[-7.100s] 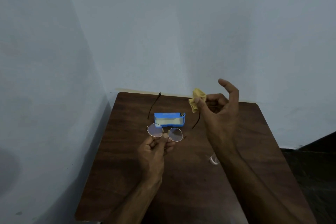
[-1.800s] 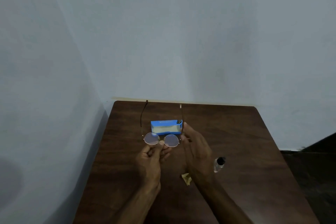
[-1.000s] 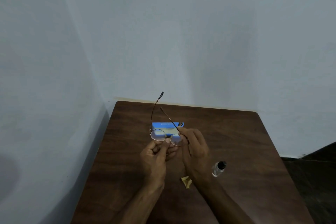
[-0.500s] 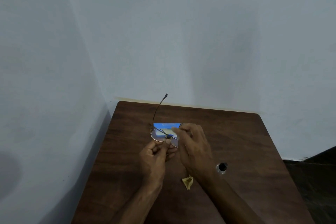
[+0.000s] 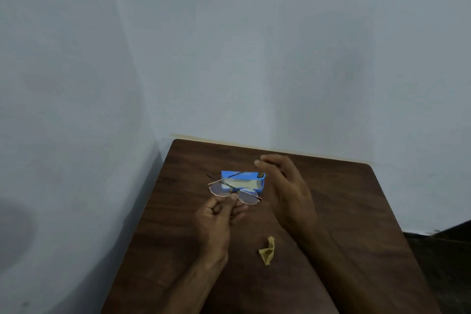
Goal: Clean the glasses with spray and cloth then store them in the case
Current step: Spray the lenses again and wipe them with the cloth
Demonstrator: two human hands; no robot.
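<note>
Two round lenses in a thin metal frame make up the glasses [image 5: 235, 192], which are held in the air over the far middle of the surface [image 5: 344, 211], just on the near side of the case [image 5: 243, 181] and overlapping it in this view. The left hand [image 5: 219, 222] has them in its grip, thumb and curled fingers pinching the bridge from below. Their long axis, lens to lens, runs left to right, about parallel with the far edge of the surface, the right lens a little lower. Both temples lie folded across behind the lenses, and one dark tip pokes out past the left lens toward the left edge. The blue case lies open behind them, its pale lining showing and its long side also along the far edge. The right hand [image 5: 285, 186] hovers just beside the right end of the case, blurred, fingers straight and loose, its grip wide and holding nothing. Whether it touches the case cannot be told. A crumpled yellow cloth [image 5: 267, 250] lies nearer the near edge, between the two forearms. Half a second ago the right hand was on the frame and one temple stood out toward the far edge. Now that temple is folded in and the hand has drawn off to the right.
</note>
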